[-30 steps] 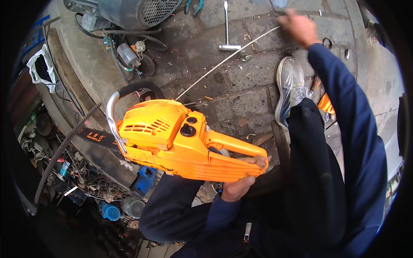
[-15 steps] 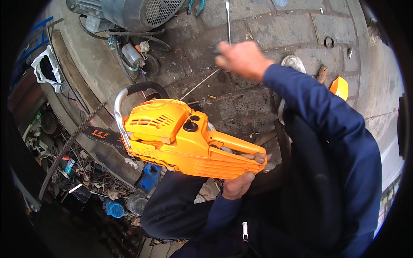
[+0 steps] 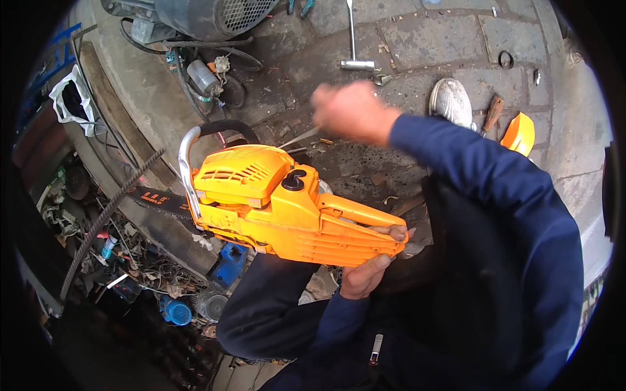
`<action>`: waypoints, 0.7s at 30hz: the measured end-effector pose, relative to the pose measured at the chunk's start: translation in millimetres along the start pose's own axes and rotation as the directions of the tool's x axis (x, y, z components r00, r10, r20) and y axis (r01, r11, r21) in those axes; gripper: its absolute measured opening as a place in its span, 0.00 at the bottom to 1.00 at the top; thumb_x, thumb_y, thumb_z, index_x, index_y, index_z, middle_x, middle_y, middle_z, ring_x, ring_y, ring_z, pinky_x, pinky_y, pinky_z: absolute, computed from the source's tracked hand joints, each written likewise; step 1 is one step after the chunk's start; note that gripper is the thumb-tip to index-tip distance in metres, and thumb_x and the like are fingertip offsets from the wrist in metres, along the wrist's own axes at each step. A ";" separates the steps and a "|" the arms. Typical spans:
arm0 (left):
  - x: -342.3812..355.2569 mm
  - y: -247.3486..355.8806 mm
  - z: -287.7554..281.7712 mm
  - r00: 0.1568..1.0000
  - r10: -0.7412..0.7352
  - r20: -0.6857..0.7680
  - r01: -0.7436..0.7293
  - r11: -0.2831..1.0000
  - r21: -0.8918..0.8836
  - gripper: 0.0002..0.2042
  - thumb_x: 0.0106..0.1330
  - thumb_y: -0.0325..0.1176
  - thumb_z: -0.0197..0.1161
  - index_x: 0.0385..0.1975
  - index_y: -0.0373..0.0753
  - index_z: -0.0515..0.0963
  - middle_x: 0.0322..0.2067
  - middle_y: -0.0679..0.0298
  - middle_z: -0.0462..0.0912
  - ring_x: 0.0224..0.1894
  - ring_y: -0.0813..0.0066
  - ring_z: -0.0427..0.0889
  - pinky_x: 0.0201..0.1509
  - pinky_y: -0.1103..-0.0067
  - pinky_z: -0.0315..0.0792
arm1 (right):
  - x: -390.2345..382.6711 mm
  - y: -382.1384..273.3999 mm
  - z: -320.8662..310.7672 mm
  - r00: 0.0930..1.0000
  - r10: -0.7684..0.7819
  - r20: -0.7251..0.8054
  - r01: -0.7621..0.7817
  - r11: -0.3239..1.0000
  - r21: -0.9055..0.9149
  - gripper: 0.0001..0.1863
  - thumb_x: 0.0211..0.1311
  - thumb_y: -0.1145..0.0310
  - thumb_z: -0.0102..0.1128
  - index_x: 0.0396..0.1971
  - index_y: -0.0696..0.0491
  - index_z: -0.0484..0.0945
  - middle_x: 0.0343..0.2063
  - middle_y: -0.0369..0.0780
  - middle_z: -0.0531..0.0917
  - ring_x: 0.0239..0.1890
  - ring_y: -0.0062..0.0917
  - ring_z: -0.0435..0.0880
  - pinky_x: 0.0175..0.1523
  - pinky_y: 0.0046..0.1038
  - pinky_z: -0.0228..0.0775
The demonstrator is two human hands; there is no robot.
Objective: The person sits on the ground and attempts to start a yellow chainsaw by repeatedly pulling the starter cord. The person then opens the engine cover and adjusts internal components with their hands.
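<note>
An orange chainsaw (image 3: 303, 228) lies tilted across my lap, its guide bar (image 3: 156, 201) pointing left. My left hand (image 3: 365, 277) grips the rear handle, with fingertips showing through the handle opening. Beyond the saw, my right hand (image 3: 355, 112) is closed and smeared by motion. A pale starter cord (image 3: 300, 138) runs from the saw's far side to this hand; its pull handle is hidden in the fingers. The saw's curved metal front handle (image 3: 185, 153) stands to the left, and a black knob (image 3: 293, 180) sits on the orange housing.
A T-shaped socket wrench (image 3: 357, 64) lies on the paving beyond my right hand. Right of it are my white shoe (image 3: 451, 104), a wooden-handled screwdriver (image 3: 493, 113) and an orange cover (image 3: 519, 133). A grey electric motor (image 3: 195, 19) stands far left; a ribbed steel bar (image 3: 104, 218) crosses scrap.
My right hand has come nearer to the saw and slightly left, and less cord shows. The wrench head and more of the shoe are uncovered. The saw has shifted a little.
</note>
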State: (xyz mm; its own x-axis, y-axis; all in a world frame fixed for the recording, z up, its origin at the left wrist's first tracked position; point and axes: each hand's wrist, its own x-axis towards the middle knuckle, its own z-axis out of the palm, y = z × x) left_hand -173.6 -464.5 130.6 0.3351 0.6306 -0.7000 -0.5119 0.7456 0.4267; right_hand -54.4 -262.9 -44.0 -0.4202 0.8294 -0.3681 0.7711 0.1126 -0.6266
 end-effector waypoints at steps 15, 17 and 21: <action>-10.3 -0.9 -12.6 0.996 0.005 0.084 -0.005 1.000 -0.003 0.22 0.68 0.28 0.64 0.62 0.34 0.74 0.57 0.54 0.80 0.68 0.57 0.74 0.77 0.41 0.57 | -51.0 237.6 -103.2 0.539 0.561 -0.628 -0.426 0.825 0.371 0.19 0.71 0.59 0.54 0.48 0.57 0.84 0.29 0.50 0.87 0.32 0.43 0.87 0.39 0.40 0.78; -7.8 -3.3 -11.5 0.996 0.017 0.086 -0.015 1.000 -0.021 0.22 0.68 0.28 0.64 0.62 0.34 0.74 0.57 0.54 0.80 0.68 0.57 0.74 0.77 0.41 0.57 | -15.6 165.6 -43.9 0.914 0.213 -0.345 -0.189 0.977 0.102 0.24 0.69 0.47 0.58 0.50 0.52 0.85 0.29 0.42 0.89 0.25 0.30 0.88 0.30 0.34 0.81; -8.0 -4.5 -9.3 0.998 0.045 0.047 -0.042 0.998 -0.055 0.22 0.67 0.28 0.64 0.61 0.33 0.74 0.57 0.55 0.80 0.68 0.58 0.74 0.77 0.41 0.57 | 2.1 -36.8 0.1 0.959 -0.283 0.005 0.282 0.955 0.093 0.13 0.66 0.64 0.55 0.38 0.60 0.78 0.24 0.48 0.87 0.30 0.40 0.91 0.33 0.44 0.82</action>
State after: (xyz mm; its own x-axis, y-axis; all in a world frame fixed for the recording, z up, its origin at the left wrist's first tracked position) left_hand -181.4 -474.9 129.0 0.3483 0.6729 -0.6526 -0.5687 0.7051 0.4236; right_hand -83.7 -265.4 -21.8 -0.6238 0.7608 -0.1787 0.5738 0.2906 -0.7657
